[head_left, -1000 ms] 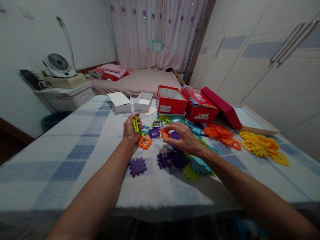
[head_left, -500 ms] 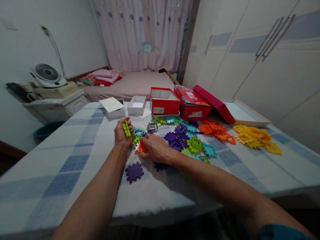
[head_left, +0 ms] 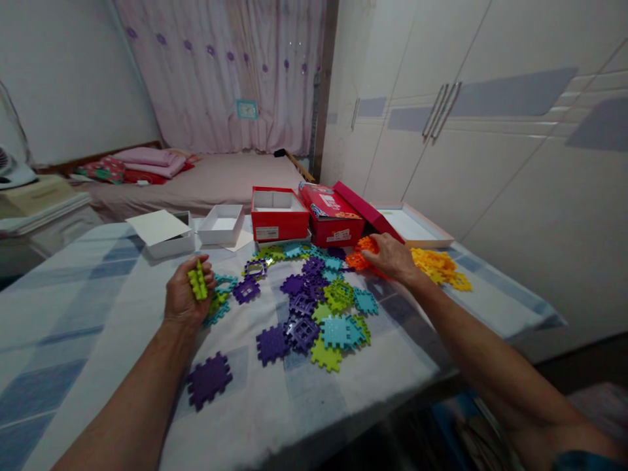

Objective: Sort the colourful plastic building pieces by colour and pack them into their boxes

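The grip of the left hand [head_left: 180,299] is closed around lime-green toothed tiles [head_left: 197,281]. The right hand [head_left: 392,257] has swung over to the orange tiles [head_left: 360,256], fingers touching the heap; whether it pinches one I cannot tell. The orange tile beside the left hand is gone from there, so the visible orange now sits in one heap, between mixed purple tiles [head_left: 301,332] and yellow tiles [head_left: 436,263] on the counter [head_left: 235,425].

Lime toothed pieces [head_left: 198,281] held upright; orange pieces [head_left: 360,260] heaped.
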`<state>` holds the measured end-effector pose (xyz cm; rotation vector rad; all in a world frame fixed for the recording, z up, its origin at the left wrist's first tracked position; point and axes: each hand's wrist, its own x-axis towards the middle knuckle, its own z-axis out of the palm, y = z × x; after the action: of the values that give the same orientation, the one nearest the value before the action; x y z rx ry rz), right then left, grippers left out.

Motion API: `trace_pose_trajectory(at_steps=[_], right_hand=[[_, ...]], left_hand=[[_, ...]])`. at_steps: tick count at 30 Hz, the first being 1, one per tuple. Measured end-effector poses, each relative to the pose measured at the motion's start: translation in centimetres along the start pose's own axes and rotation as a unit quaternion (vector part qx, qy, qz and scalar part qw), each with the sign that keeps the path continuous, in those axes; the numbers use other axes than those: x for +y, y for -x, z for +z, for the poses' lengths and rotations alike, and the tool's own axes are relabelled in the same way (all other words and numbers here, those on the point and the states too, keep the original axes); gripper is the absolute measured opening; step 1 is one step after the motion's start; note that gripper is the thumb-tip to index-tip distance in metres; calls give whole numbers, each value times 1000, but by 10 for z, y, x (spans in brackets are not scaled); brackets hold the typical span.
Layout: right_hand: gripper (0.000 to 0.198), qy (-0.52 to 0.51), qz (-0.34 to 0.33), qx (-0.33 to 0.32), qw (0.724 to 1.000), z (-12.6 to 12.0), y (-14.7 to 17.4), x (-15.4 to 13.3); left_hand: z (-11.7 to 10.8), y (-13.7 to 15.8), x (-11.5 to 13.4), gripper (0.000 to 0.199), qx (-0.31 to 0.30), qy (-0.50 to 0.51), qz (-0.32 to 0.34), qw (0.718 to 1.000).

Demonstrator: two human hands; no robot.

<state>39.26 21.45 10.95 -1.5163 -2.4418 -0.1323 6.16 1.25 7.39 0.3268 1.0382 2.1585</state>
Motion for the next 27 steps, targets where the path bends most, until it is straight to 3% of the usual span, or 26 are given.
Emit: trace_pose_trajectory(at_steps=[6,9,11,13,15,19,22,27], right_hand=[[53,-5,89,-54,995,16,-28,44],[55,-23,88,-95,991,24,-29,52],[53,-14,78,-76,994,25,-22,48],[50,-23,35,-23,999,21,-10,36],[47,-75,-57,3,996,17,9,18],[55,-152,-241,-80,955,14,49,-16],[59,-134,-279,-103,945,19,65,-30],[38,-96,-268,-56,957,28,66,-38]], left_hand=[[0,0,-2,8,-8,-5,7,1000],[-2,-2,-3,7,-8,-1,5,1000],[-3,-3,-2,7,-9,5,7,1000],[-4,-4,-1,8,-7,12,11,1000],[-5,-4,0,9,-8,18,12,1000],[-5,-3,2,10,-14,25,12,1000],[-3,-1,2,10,-15,26,7,1000],[2,1,-3,13,3,-10,-4,1000]])
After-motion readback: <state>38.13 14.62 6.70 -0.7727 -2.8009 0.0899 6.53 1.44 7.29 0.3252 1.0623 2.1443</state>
